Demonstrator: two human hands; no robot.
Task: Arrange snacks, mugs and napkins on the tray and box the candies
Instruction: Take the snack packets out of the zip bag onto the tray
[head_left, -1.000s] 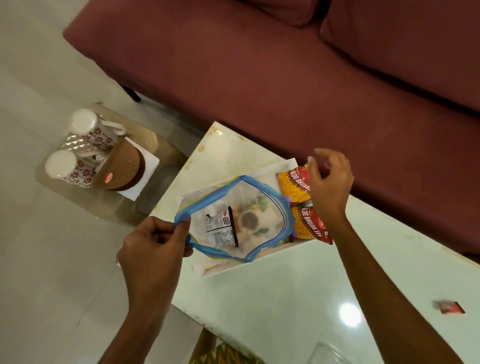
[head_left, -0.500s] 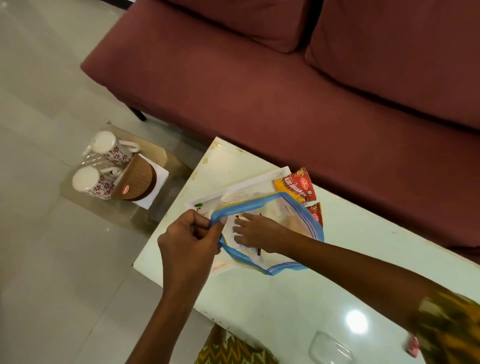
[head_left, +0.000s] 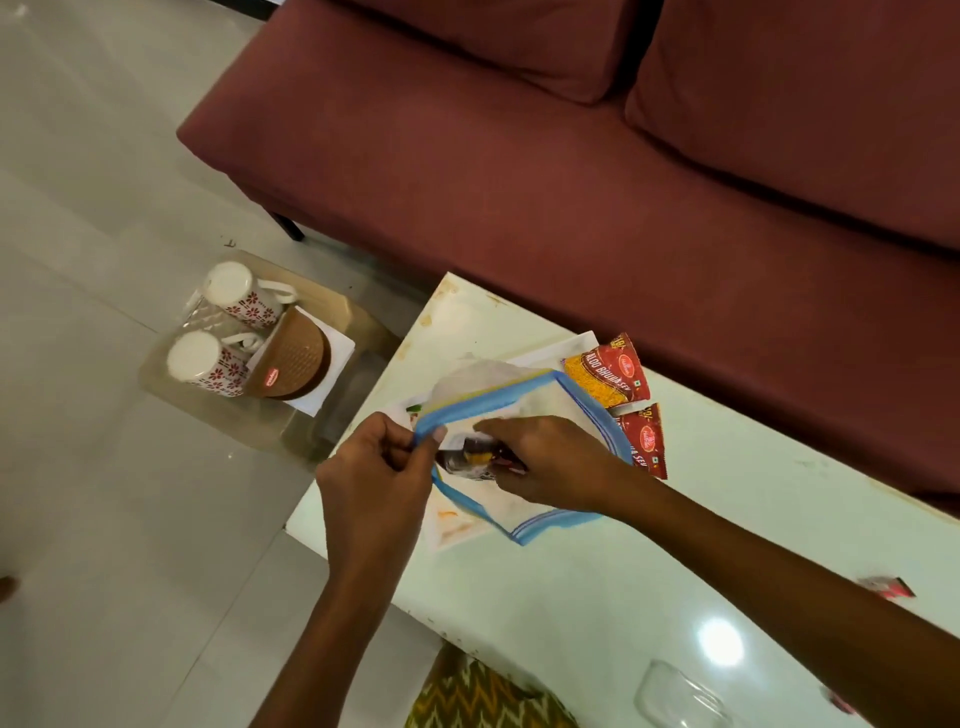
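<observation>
Left hand (head_left: 387, 470) pinches the blue rim of a clear zip bag (head_left: 524, 415) between thumb and fingers, evidently to hold the mouth open. Right hand (head_left: 550, 462) is curled closed around a small bunch of wrapped candies (head_left: 478, 457) at that mouth, judged to be drawing them out for boxing.

The bag lies over a white tray (head_left: 576, 345) on the counter (head_left: 597, 597). Two red snack packets (head_left: 608, 379) rest at the tray's far-right edge, just beside the bag. Two floral mugs (head_left: 236, 291), a brown napkin holder (head_left: 293, 358) and white napkins (head_left: 340, 343) sit apart on a low glass side table (head_left: 363, 317), not yet on the tray.

Against half a second ago, the right hand has withdrawn from deep in the bag to its opening, now holding candies; the left pinch is unchanged.
</observation>
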